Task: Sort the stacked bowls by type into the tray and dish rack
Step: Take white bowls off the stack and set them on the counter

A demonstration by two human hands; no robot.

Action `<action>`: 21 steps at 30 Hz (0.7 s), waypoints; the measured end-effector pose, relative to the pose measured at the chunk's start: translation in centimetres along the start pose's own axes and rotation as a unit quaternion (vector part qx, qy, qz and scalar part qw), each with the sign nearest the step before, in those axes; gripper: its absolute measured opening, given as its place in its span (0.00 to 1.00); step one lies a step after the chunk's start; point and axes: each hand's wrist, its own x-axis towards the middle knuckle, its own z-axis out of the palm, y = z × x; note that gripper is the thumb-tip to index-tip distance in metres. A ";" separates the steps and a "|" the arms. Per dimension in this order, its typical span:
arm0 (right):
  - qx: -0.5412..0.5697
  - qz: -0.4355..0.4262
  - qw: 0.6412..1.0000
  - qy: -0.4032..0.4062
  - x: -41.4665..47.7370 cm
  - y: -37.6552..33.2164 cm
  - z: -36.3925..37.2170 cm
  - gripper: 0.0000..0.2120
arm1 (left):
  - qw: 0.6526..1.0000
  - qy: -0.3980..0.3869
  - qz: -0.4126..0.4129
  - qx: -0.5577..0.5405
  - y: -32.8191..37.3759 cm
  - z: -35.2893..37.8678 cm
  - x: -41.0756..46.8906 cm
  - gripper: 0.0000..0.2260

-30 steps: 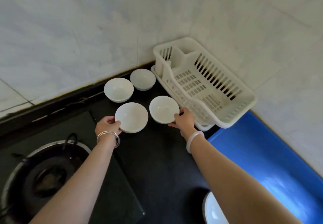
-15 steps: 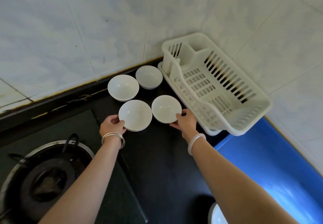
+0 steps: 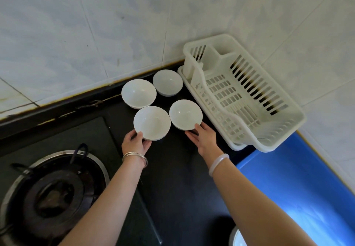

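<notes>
Four white bowls sit on the black counter in a square. My left hand (image 3: 135, 142) grips the near edge of the near-left bowl (image 3: 152, 122). The near-right bowl (image 3: 185, 114) has my right hand (image 3: 204, 138) on its near rim, thumb on top and fingers under. Behind them stand the far-left bowl (image 3: 138, 93) and the far-right bowl (image 3: 167, 82), both untouched. The cream dish rack (image 3: 269, 99) stands empty just right of the bowls, on its drip tray. A blue tray (image 3: 299, 184) lies at the lower right.
A gas burner (image 3: 51, 195) with a black pan support fills the lower left. White tiled walls (image 3: 96, 25) meet in the corner behind the bowls and rack. The rim of a white dish (image 3: 237, 239) shows at the bottom edge.
Both hands stay on the same two near bowls. The view has tilted so the bowls and rack sit lower and further right in the frame; the bowls themselves barely moved.
</notes>
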 end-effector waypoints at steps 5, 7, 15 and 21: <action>-0.007 -0.001 1.000 0.005 0.8 -1.0 1.4 0.20 | 1.000 0.007 -0.015 -0.005 0.0 0.6 -0.1 0.14; -0.012 -0.001 1.000 0.004 1.1 -1.3 1.8 0.20 | 1.000 0.014 -0.014 0.004 0.0 0.6 -0.1 0.14; -0.019 -0.001 1.000 0.003 1.4 -1.5 2.3 0.20 | 1.000 0.026 -0.012 -0.008 -0.3 0.7 0.2 0.13; -0.059 0.022 0.998 -0.022 0.5 -2.0 2.1 0.22 | 1.000 0.019 0.009 -0.009 -0.7 0.6 0.3 0.13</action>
